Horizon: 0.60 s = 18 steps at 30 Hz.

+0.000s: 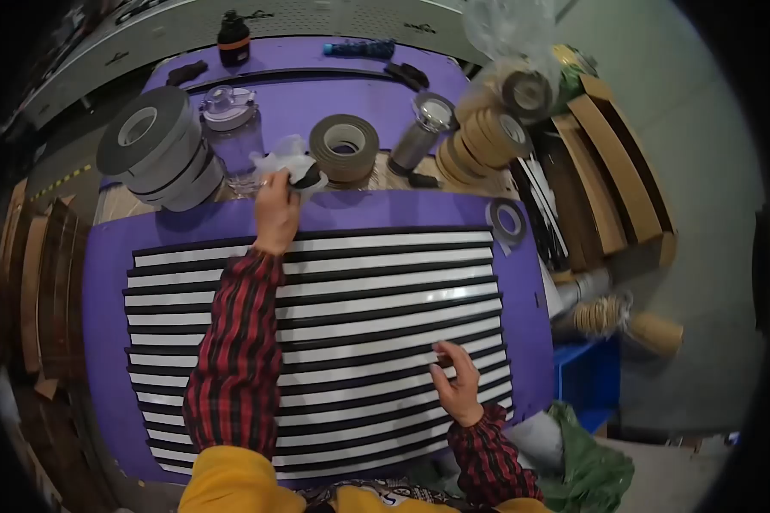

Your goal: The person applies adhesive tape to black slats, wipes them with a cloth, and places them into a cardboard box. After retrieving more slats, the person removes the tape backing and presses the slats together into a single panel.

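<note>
My left hand point(275, 209) reaches to the back of the purple mat point(107, 342), its fingers closed on a crumpled white wrapper point(287, 162) beside a small dark item in a pale container point(308, 178). Beneath my left arm lie several black and white strips point(359, 312), set side by side across the mat. Over the right part of these strips is my right hand point(456, 385), thumb and fingers apart with nothing between them.
Behind the mat stand grey tape rolls point(150, 141), a clear bottle point(231, 132), a brown tape roll point(344, 145), a metal tumbler point(419, 137) and tan rolls point(483, 145). Cardboard boxes point(616, 171) stand at the right, above a blue bin point(590, 385).
</note>
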Tool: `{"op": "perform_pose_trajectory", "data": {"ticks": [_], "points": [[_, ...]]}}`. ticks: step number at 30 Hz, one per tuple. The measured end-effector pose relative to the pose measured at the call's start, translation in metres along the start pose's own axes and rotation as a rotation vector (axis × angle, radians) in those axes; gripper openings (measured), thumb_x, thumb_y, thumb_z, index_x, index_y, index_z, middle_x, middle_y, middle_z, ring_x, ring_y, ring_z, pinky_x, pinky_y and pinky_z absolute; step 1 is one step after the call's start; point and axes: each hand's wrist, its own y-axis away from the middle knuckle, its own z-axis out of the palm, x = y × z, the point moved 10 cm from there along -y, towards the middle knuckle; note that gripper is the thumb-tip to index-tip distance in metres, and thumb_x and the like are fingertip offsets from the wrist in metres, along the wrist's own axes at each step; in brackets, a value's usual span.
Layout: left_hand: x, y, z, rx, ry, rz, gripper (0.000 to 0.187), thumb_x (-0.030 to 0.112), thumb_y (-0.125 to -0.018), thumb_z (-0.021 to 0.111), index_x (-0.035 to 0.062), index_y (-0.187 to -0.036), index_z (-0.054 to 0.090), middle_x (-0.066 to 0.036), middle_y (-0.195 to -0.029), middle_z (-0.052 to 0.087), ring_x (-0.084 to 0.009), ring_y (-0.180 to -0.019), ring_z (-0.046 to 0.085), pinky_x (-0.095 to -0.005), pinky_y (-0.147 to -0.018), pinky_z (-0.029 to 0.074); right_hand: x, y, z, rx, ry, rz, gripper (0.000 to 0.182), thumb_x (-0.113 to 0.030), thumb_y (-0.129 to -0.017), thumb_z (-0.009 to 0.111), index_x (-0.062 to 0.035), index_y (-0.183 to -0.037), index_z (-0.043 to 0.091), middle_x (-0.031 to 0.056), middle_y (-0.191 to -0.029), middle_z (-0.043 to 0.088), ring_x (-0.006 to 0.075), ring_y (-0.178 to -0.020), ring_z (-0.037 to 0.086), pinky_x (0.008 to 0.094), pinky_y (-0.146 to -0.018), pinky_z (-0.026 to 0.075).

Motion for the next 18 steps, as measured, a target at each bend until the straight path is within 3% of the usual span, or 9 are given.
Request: {"op": "perform_pose_trajectory", "data": {"ticks": [4, 5, 6, 8, 10, 11, 13, 15, 18], "points": [[0.096, 0.167, -0.026, -0.676, 1.052, -0.582, 0.037, 0.004, -0.081, 0.055, 0.0008, -0.116, 0.045, -0.005, -0.108, 0.053, -0.0138, -0.099, 0.05, -0.0259, -0.084, 0.041, -0.067, 0.013, 0.035, 0.15, -0.01, -0.158, 0.078, -0.015, -0.062, 0.071, -0.0045, -0.128, 0.03, 0.0184, -0.131, 0.03, 0.0363, -0.12, 0.03, 0.0407, -0.099, 0.024], [0.121, 0.197, -0.04, -0.637, 1.228, -0.509, 0.035, 0.005, -0.082, 0.054, 0.0002, -0.115, 0.046, -0.006, -0.107, 0.053, -0.0138, -0.095, 0.052, -0.0253, -0.082, 0.042, -0.08, 0.019, 0.053, 0.095, -0.097, -0.178, 0.08, -0.016, -0.063, 0.071, -0.0062, -0.13, 0.028, 0.0173, -0.13, 0.031, 0.0324, -0.12, 0.031, 0.0386, -0.098, 0.026], [0.103, 0.252, -0.034, -0.571, 1.378, -0.971, 0.034, 0.007, -0.082, 0.054, -0.0005, -0.115, 0.046, -0.006, -0.107, 0.053, -0.0137, -0.095, 0.052, -0.0256, -0.081, 0.043, -0.08, 0.026, 0.071, 0.002, -0.284, -0.045, 0.077, -0.016, -0.064, 0.07, -0.006, -0.129, 0.029, 0.0182, -0.128, 0.032, 0.0328, -0.119, 0.033, 0.0385, -0.097, 0.028], [0.099, 0.281, -0.056, -0.567, 1.341, -1.099, 0.036, 0.01, -0.082, 0.056, -0.0004, -0.115, 0.045, -0.007, -0.106, 0.054, -0.0127, -0.093, 0.051, -0.0261, -0.079, 0.043, -0.072, 0.058, 0.103, -0.101, -0.569, 0.194, 0.07, -0.011, -0.068, 0.064, -0.0058, -0.129, 0.031, 0.0159, -0.123, 0.04, 0.0257, -0.114, 0.041, 0.0349, -0.093, 0.034], [0.098, 0.285, -0.085, -0.775, 0.666, -0.747, 0.04, 0.011, -0.079, 0.06, 0.0004, -0.115, 0.045, -0.01, -0.104, 0.053, -0.0162, -0.092, 0.051, -0.0297, -0.078, 0.043, -0.06, 0.097, 0.117, -0.039, -0.833, 0.37, 0.068, -0.004, -0.07, 0.062, -0.0063, -0.13, 0.03, 0.0077, -0.117, 0.045, 0.0168, -0.106, 0.046, 0.0296, -0.089, 0.038], [0.118, 0.262, -0.117, -0.639, 0.305, -0.329, 0.044, 0.01, -0.074, 0.063, 0.0015, -0.113, 0.046, -0.014, -0.104, 0.05, -0.024, -0.093, 0.049, -0.0338, -0.078, 0.042, -0.05, 0.118, 0.124, -0.033, -0.887, 0.485, 0.063, 0.001, -0.07, 0.057, -0.006, -0.128, 0.032, 0.0074, -0.114, 0.047, 0.0162, -0.103, 0.048, 0.0288, -0.088, 0.039], [0.157, 0.253, -0.155, -0.439, 0.306, 0.009, 0.045, 0.009, -0.071, 0.065, 0.0029, -0.112, 0.047, -0.016, -0.106, 0.046, -0.031, -0.098, 0.046, -0.0375, -0.081, 0.04, -0.055, 0.145, 0.128, -0.111, -0.908, 0.545, 0.061, 0.002, -0.07, 0.054, -0.0056, -0.127, 0.034, 0.0074, -0.111, 0.049, 0.0161, -0.1, 0.05, 0.0288, -0.086, 0.04], [0.195, 0.296, -0.14, -0.893, 0.461, 0.207, 0.04, 0.01, -0.075, 0.061, 0.0034, -0.113, 0.047, -0.018, -0.109, 0.043, -0.0328, -0.097, 0.046, -0.0386, -0.08, 0.04, -0.06, 0.176, 0.138, -0.214, -0.903, 0.605, 0.057, -0.004, -0.065, 0.054, -0.0038, -0.12, 0.04, 0.0089, -0.106, 0.05, 0.0156, -0.098, 0.049, 0.0268, -0.083, 0.04], [0.176, 0.343, -0.136, -0.833, 0.434, -0.119, 0.027, 0.005, -0.081, 0.051, 0.0006, -0.107, 0.049, -0.019, -0.101, 0.049, -0.0333, -0.082, 0.053, -0.0353, -0.07, 0.043, -0.048, 0.208, 0.123, 0.167, -1.225, 0.764, 0.047, -0.003, -0.072, 0.052, -0.0073, -0.117, 0.041, 0.0076, -0.097, 0.047, 0.0176, -0.086, 0.049, 0.0288, -0.075, 0.043]]}}
